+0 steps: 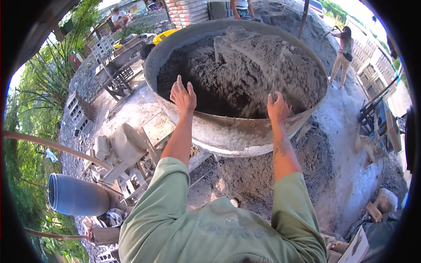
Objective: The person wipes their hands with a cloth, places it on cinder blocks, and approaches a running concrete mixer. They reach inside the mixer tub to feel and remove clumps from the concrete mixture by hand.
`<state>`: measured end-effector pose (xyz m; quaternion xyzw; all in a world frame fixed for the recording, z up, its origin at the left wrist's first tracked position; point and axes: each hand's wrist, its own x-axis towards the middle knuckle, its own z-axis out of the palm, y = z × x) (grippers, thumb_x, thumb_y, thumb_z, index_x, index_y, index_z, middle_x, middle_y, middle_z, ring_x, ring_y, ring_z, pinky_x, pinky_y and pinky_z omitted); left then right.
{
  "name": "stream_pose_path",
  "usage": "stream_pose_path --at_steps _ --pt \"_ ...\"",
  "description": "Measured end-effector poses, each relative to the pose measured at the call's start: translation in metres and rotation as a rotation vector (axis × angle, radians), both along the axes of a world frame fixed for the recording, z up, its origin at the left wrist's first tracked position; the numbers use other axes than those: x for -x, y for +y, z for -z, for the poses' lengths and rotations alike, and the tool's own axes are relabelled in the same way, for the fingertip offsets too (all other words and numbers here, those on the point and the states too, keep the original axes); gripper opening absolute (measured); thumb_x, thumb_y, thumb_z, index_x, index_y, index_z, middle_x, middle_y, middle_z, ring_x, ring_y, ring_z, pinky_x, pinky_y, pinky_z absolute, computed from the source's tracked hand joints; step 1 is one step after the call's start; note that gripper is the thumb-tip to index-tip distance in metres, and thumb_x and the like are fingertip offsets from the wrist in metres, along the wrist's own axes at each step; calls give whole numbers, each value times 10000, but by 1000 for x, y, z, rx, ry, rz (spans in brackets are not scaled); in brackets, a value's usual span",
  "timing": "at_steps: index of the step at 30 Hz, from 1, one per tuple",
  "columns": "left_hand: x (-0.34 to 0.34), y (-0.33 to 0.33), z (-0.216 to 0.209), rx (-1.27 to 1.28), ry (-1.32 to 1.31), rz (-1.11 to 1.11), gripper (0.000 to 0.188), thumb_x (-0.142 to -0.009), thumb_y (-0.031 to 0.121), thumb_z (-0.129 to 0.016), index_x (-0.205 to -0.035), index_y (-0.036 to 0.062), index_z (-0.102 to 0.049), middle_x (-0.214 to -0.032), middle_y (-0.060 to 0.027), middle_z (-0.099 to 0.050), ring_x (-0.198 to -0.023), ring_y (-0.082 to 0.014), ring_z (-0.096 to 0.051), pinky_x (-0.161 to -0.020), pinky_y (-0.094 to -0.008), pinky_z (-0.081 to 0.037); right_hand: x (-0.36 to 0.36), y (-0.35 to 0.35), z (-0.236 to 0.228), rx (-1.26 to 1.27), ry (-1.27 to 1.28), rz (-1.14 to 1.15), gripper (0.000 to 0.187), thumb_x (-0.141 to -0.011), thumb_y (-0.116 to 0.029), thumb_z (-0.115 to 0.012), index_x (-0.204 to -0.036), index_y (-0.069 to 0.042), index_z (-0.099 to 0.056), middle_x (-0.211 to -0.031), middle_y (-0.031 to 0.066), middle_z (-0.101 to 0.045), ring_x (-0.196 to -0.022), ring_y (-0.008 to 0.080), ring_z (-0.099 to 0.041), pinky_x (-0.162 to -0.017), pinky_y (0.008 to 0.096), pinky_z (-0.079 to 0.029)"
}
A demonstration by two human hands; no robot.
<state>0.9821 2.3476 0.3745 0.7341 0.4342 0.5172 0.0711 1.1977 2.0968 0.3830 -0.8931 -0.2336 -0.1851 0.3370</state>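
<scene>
Both my arms reach forward over the near side of a large round mixing pan (pixel 245 128). Grey, crumbly concrete mix (pixel 263 61) lies heaped inside it, smeared by motion toward the right. My left hand (pixel 183 96) is held at the near left rim, fingers raised and apart, with nothing in it. Farther right, my right hand (pixel 279 108) hovers at the near rim, its fingers spread and slightly bent, also holding nothing. Whether either hand touches the rim I cannot tell. A darker hollow in the mix shows between the hands.
Behind the pan stands a person (pixel 241 6); another with a long-handled tool (pixel 344 52) is at the far right. Loose grey mix (pixel 280 175) lies below the pan. At left are a blue barrel (pixel 79 194), a dusty jerrycan (pixel 127 147) and hollow blocks (pixel 79 113). Stacked bags (pixel 186 12) stand behind.
</scene>
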Motion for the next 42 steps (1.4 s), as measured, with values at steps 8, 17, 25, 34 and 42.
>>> stream_pose_path --at_steps 8,17,25,34,42 --pt "-2 -3 -2 142 369 85 395 -762 120 -539 -1156 133 -573 -924 -110 -666 -945 -274 -607 -947 -442 -315 -15 -4 7 81 0 -133 169 -808 -158 -645 -933 -103 -546 -840 89 -645 -829 353 -601 -717 453 -456" --pt "3 5 -5 206 532 181 325 -716 128 -597 -1039 131 -635 -1051 -78 -650 -1085 -261 -549 -950 -485 -314 -9 1 -7 231 191 -207 398 -895 -346 -583 -1257 -180 -585 -1130 127 -647 -1012 320 -621 -873 420 -504" --pt "2 7 1 115 422 73 556 -812 373 -609 -1313 152 -514 -1381 -68 -474 -1336 -286 -333 -1067 -506 -237 -6 0 -7 73 167 -266 334 -958 -342 -479 -966 -82 -688 -779 114 -696 -766 281 -664 -744 440 -496" --pt "9 3 4 -59 33 123 326 -953 312 -436 -1100 145 -675 -1079 -53 -648 -1075 -264 -520 -936 -451 -352 2 -3 -13 2 124 -67 670 -977 -465 -296 -742 34 -676 -746 226 -653 -765 406 -622 -771 484 -462" --pt "2 7 1 -61 21 138 403 -975 366 -371 -1228 164 -612 -1184 -46 -614 -1151 -256 -487 -971 -436 -332 -43 -18 9 -605 555 -488 662 -974 -482 -288 -898 32 -698 -880 159 -702 -836 273 -675 -820 372 -489"
